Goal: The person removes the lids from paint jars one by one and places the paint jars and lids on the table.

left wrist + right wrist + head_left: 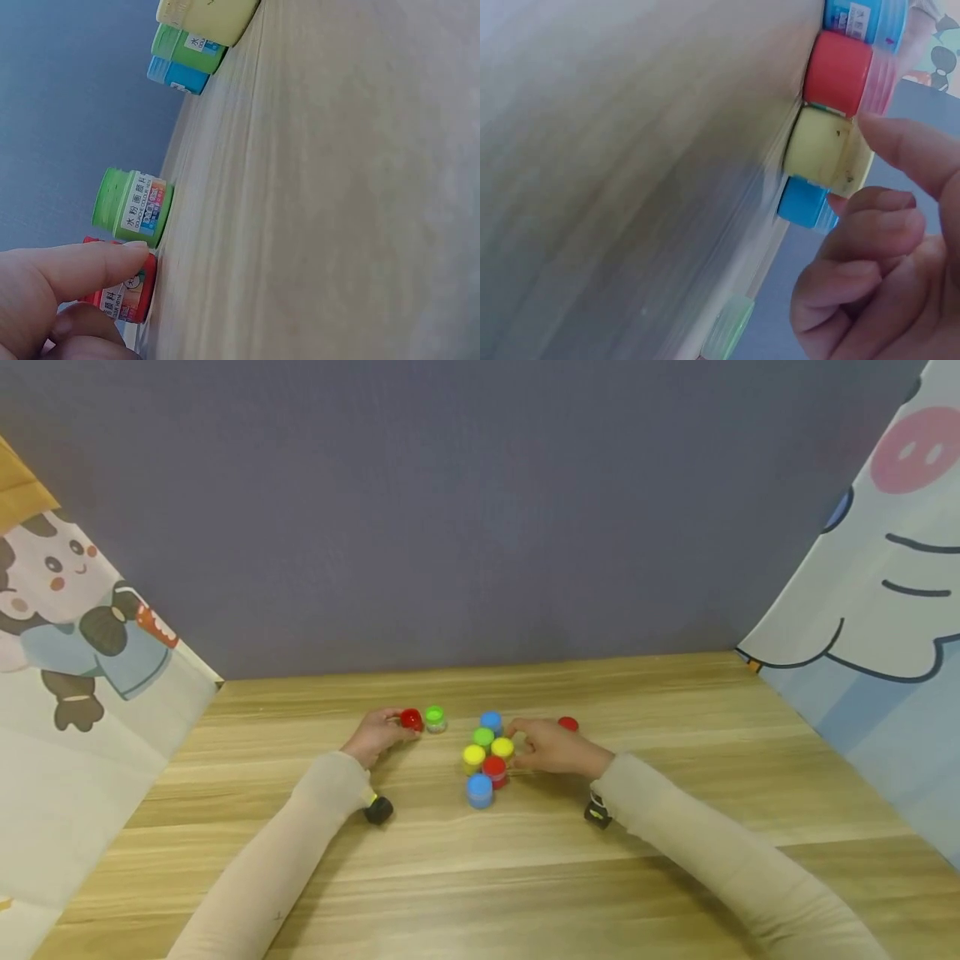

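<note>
My left hand (381, 735) grips a small red gouache paint jar (411, 720) between thumb and fingers, low at the tabletop. Right beside that jar stands a green paint jar (135, 206). My right hand (557, 746) reaches in at the right side of a cluster of jars, thumb and index finger spread at either side of the near yellow jar (827, 150); its other fingers are bent. Around it stand a red jar (494, 770), blue jars (480, 790), another yellow jar (473, 757) and a green jar (483, 739). Whether the right fingertips touch the yellow jar is unclear.
A red round item (567, 724) is partly hidden behind the right hand. At the bottom of the right wrist view is a pale green piece (731, 328). A grey panel (480, 527) rises behind the wooden table (480, 877), with printed cloths at both sides.
</note>
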Tool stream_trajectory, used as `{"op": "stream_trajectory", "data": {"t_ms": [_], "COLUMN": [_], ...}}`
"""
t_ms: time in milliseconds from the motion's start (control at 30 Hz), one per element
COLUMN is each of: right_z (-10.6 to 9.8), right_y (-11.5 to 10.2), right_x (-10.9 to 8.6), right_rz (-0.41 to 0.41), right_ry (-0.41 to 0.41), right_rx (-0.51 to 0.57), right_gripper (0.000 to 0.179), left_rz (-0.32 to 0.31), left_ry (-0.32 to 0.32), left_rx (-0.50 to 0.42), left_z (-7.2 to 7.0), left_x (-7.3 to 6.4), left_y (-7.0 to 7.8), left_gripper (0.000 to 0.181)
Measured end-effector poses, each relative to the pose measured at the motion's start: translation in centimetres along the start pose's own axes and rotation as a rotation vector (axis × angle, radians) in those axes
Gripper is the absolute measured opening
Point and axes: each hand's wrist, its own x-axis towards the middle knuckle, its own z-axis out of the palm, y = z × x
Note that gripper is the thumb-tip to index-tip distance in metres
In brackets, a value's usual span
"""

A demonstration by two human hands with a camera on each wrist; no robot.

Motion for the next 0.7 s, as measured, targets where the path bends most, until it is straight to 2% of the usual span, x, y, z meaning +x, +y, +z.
{"op": "stream_trajectory", "data": {"t_ms": [367, 567, 700], "right_z": [0.1, 0.1, 0.1], "right_y": [-0.4, -0.4, -0.4], "right_x": [0.3, 0.6, 0.6], "right_rz": [-0.025, -0.046, -0.033], "right_ry": [-0.001, -0.008, -0.012], "right_rx": [-0.024, -0.014, -0.018], "right_gripper": [0.035, 0.030, 0.028], "left_rz": [0.030, 0.028, 0.053], "left_ry": [-0.033, -0.059, -0.071], "left_rx": [-0.026, -0.043, -0.032], "left_z": [0.3, -0.1, -0.7], "left_x": [-0.1, -0.6, -0.9], "left_y": [0.0, 0.0, -0.3], "left_gripper": [0.057, 0.059, 0.062]}}
